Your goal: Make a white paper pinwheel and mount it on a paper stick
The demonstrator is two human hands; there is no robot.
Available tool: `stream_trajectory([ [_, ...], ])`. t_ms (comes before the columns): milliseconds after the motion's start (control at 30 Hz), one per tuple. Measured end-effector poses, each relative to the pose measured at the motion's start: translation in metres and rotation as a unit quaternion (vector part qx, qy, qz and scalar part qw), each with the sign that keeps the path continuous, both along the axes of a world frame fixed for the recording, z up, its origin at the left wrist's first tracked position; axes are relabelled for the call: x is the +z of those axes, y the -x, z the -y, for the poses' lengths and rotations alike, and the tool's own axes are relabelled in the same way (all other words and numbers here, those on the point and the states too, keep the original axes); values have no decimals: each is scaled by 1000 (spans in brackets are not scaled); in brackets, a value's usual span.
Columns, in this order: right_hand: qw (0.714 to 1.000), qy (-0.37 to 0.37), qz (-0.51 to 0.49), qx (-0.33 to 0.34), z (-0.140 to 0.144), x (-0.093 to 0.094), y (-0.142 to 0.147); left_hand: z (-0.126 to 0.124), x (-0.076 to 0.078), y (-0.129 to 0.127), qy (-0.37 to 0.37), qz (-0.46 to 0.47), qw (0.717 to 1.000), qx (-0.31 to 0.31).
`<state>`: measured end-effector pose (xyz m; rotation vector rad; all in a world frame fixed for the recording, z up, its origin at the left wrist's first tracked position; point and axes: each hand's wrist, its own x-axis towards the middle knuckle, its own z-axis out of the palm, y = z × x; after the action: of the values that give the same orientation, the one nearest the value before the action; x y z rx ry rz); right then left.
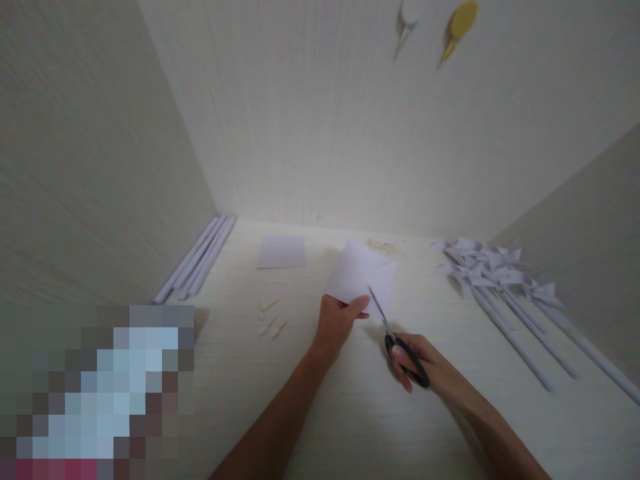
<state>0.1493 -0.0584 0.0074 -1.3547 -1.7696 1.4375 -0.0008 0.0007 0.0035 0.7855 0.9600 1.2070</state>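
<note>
Your left hand (341, 321) has its grip pinched shut on the near edge of a white sheet (357, 273), thumb on top, over the middle of the tabletop (240, 407). Your right hand (419, 363) has its grip closed through the black handles of the scissors (387, 328), blades reaching over that sheet. To your left lie a smaller sheet (281, 252), thin-stemmed pieces (271, 306) and paper rolls (213, 257); to your right, paper pinwheels (480, 263).

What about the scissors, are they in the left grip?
No, the right grip holds the scissors; the left grip holds a paper sheet.
</note>
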Motion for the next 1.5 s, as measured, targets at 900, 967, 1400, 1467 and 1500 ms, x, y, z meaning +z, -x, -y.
stream_trajectory([
  [900, 1000, 9, 2, -12, -2, -9, -2, 2, 1, 0, 5, 8, 1000, -30],
  [967, 1000, 16, -2, -14, -2, -11, -3, 2, 1, 0, 9, 7, 1000, -27],
  [1400, 1000, 2, 16, 2, -2, -4, 0, -4, -1, 2, 12, 9, 995, 95],
  [1467, 1000, 6, 7, 0, -1, -3, 1, -6, -2, 4, 24, 17, 990, 138],
  [1500, 1000, 6, -1, -7, -1, -3, 2, -7, -3, 4, 27, 21, 989, 147],
])
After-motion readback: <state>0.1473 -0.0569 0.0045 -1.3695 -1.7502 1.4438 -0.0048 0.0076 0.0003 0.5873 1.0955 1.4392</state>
